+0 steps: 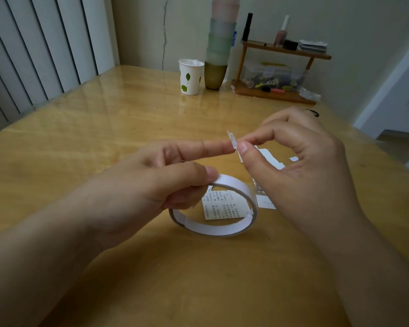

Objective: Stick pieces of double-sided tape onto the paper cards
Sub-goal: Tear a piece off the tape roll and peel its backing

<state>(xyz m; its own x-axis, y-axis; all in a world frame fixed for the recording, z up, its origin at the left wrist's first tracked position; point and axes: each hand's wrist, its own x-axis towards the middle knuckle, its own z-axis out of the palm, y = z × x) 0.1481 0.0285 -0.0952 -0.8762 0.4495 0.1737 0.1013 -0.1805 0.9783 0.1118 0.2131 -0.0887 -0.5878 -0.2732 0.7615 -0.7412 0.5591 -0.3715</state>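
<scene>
My left hand holds a white roll of double-sided tape above the table, thumb and lower fingers gripping its rim, forefinger stretched out to the right. A small torn piece of tape sticks at that fingertip. My right hand pinches this piece between thumb and forefinger. Through the roll's ring I see a printed paper card lying on the table. More white cards lie partly hidden behind my right hand, and another card lies beside the roll.
The wooden table carries a paper cup with green leaves, a tall stack of coloured cups and a small wooden shelf with stationery and bottles at the back. A small paper scrap lies by my right hand.
</scene>
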